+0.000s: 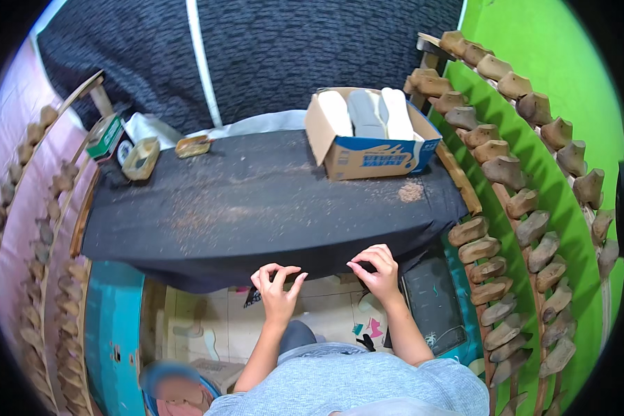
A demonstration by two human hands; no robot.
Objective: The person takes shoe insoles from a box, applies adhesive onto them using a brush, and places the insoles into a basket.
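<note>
My left hand [279, 288] is raised in front of the table's near edge, its thumb and curled forefinger a little apart. Level with it on the right, my right hand [378, 270] has bent fingers, with the thumb tip brought to the forefinger. Nothing shows in either hand, and neither touches the table. The hanging dark cloth [256, 258] of the table is the thing nearest to both. On the tabletop lie scattered light brown crumbs or shavings [194, 218], with a small heap [410, 191] at the right.
An open cardboard box [378, 161] holding white and grey pieces stands at the back right. A green box [106, 139] and two small trays [141, 159] sit at the back left. Racks of wooden shoe lasts [492, 149] flank both sides. Scraps [373, 327] litter the tiled floor.
</note>
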